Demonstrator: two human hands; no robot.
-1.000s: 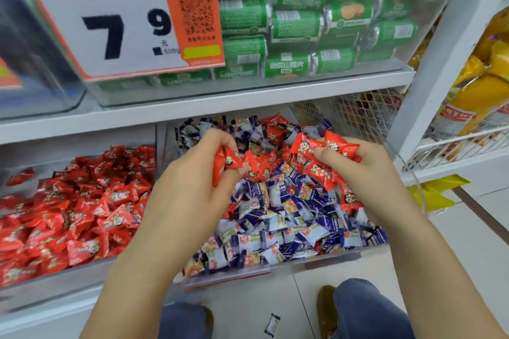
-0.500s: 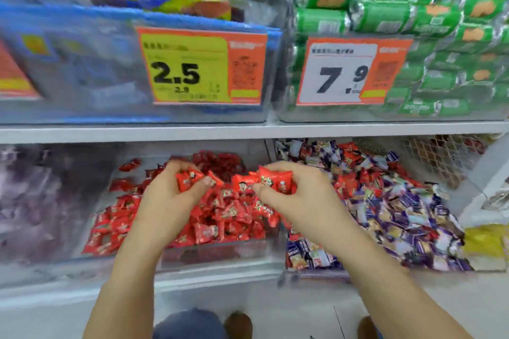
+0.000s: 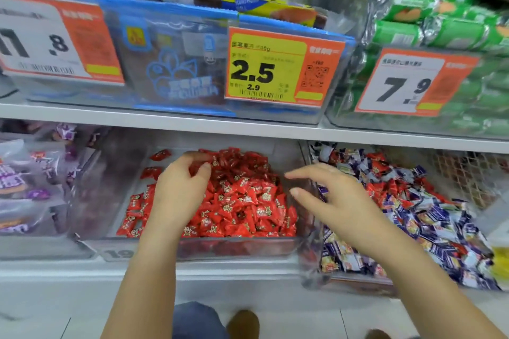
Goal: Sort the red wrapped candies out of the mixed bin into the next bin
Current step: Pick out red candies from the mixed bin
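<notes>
Red wrapped candies [image 3: 242, 201]: heaped in a clear plastic bin [image 3: 192, 249] on the lower shelf, middle position; the pile fills the right and rear of that bin, with a few loose pieces toward its left side. More red pieces lie scattered among the purple-and-white wrapped candies [image 3: 429, 226] in the mixed bin [image 3: 355, 281], which stands just beside the red bin on its right.

Left hand [image 3: 181, 190]: over the red pile, palm down, fingers bent loosely toward the heap and touching or nearly touching the top candies; whether it holds any piece cannot be told, as the fingertips are blurred against the red wrappers.

Right hand [image 3: 330, 195]: above the wall between the two bins, fingers spread and fairly straight, thumb apart; grip wide, nothing in it.

Shelf board [image 3: 165, 121]: white, running across above both bins.

Upper shelf, left to right: a price tag [image 3: 55, 41] in white and orange, digits partly cut off at the frame edge; a clear bin of blue-edged packets [image 3: 176, 63]; a yellow and orange price tag reading 2.5 [image 3: 281, 69]; a white and orange price tag reading 7.9 [image 3: 410, 82] on a bin of green-wrapped rolls [image 3: 440, 33].

Lower shelf, far left: a bin of purple-printed bags [image 3: 27, 179], blurred.

Floor [image 3: 55, 311]: pale tiles; a denim-clad knee [image 3: 198, 319] and a brown shoe [image 3: 242, 323] at the bottom edge.
</notes>
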